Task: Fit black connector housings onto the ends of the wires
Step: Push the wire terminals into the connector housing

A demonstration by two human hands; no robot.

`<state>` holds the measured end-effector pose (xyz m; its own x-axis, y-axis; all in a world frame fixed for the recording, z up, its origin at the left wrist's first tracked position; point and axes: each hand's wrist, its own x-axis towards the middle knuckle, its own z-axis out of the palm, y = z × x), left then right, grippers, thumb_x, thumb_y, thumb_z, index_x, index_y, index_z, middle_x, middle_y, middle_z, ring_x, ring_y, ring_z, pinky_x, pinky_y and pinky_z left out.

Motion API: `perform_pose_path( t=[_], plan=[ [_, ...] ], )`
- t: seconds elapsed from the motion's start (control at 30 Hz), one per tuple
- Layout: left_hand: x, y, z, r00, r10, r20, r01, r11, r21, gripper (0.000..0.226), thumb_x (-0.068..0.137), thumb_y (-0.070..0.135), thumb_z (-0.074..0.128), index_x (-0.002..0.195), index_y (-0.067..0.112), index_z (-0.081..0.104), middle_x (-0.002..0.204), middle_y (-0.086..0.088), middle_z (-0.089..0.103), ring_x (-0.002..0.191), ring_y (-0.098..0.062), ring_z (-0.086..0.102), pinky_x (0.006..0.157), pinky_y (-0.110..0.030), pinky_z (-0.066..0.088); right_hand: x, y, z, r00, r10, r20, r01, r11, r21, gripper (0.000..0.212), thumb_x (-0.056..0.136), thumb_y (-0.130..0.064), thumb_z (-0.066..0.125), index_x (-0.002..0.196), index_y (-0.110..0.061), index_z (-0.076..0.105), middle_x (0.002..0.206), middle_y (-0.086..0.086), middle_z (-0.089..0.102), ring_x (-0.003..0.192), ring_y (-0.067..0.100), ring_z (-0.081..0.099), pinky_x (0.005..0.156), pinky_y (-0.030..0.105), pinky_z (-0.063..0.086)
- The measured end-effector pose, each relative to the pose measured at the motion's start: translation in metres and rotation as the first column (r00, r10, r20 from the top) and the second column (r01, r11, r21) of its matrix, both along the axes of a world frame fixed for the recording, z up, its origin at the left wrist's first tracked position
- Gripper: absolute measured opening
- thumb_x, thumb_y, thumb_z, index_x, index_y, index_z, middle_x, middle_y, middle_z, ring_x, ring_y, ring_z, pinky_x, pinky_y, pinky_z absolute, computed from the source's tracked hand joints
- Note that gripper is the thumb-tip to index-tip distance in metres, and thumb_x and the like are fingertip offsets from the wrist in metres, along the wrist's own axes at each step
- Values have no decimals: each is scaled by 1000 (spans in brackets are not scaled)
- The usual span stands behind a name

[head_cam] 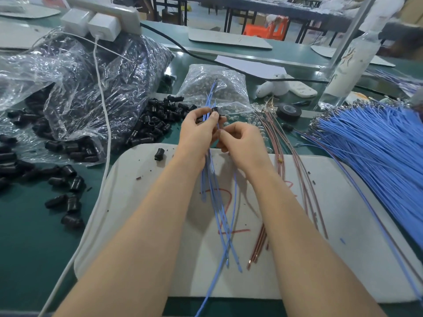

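Housings and wires are spread over a green surface (34, 236). At the left a big clear bag (80, 72) spills loose black housings (158, 120); at the right lies a thick sheaf of blue wires (377, 145). A white mat (320, 259) lies in front of the person, with some reddish wires (297, 175) across its right part and one stray housing (159, 154) near its far left corner.

Both hands are raised over the far edge of the mat, close together. The left hand (196, 131) is curled round a bunch of blue wires (219, 216), and its thumb and fingertips pinch a single black housing (215, 110) at the top of the grip. The bunch runs lengthwise away from the person: its tails trail back over the mat towards the body, and its far ends stick up past the left fingers. The right hand (242, 140) sits just beside and slightly nearer the body, its fingers bent and pinching one wire (218, 128) just below the pinched housing.

The housing lies directly beyond the right fingers along that wire. The fitting probably depends on the right hand, the nearer one, feeding the wire straight forward along its length into the housing.
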<state>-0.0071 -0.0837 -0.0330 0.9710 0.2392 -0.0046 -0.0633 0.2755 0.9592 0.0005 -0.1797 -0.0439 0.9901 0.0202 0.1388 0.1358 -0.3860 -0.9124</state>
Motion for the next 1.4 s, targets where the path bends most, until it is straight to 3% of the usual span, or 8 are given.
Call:
perform_pose_path(
  t=[0.3,0.63,0.77,0.87,1.0,1.1,1.23,1.4],
  plan=[
    [11,13,-4,994,101,-34,-102,993,-57,15,96,13,50,95,21,63,64,8,66,57,0,58,63,-19,50,10,-69,13,909,-416,36,359,733,-578,23,88,-28,65,106,-13,67,107,8,68,90,23,58,74,29,41],
    [15,13,-10,994,76,-74,-82,994,-76,4,93,18,59,97,19,60,76,3,70,72,-7,60,62,-18,50,18,-74,4,864,-493,-104,368,759,-537,24,91,-14,59,112,-7,65,114,14,65,105,30,58,75,29,37],
    [15,15,-7,998,-35,-57,24,983,-182,4,93,15,59,92,15,63,75,4,70,65,-4,59,60,-16,51,17,-74,13,899,-437,19,420,851,-316,25,96,-10,49,111,-6,68,107,10,68,97,24,59,79,28,40],
    [12,13,-3,962,-274,3,263,920,-292,10,93,11,55,89,12,64,76,3,71,63,-3,58,61,-15,51,11,-69,24,977,-185,-108,206,951,230,22,98,-7,46,92,-11,67,62,-7,56,55,9,47,51,23,41],
    [4,8,0,832,-553,40,550,813,-190,11,87,13,57,97,13,59,96,-1,71,85,-10,66,81,-23,53,7,-65,33,996,16,-92,67,569,820,24,100,-6,40,83,-14,55,64,-2,62,41,6,39,40,15,30],
    [-2,4,-2,717,-697,10,691,709,-138,22,78,16,59,99,10,55,120,-12,64,106,-24,63,95,-36,49,8,-61,26,983,-155,-99,169,551,817,22,101,-9,40,87,-18,53,68,-1,65,48,8,52,47,17,42],
    [-4,-3,-3,695,-719,-11,712,690,-128,30,84,6,56,113,-1,51,108,-13,66,84,-16,70,76,-26,58,13,-54,18,977,-192,-96,187,547,816,17,101,-10,42,89,-15,53,79,5,62,56,11,57,55,20,50],
    [-1,-2,-4,788,-614,-33,614,789,-9,13,94,2,49,92,8,60,75,5,69,65,-5,65,70,-19,55,12,-39,6,982,37,-183,43,910,412,26,97,-14,51,78,-12,67,69,7,62,61,23,51,58,33,42]
  ],
)
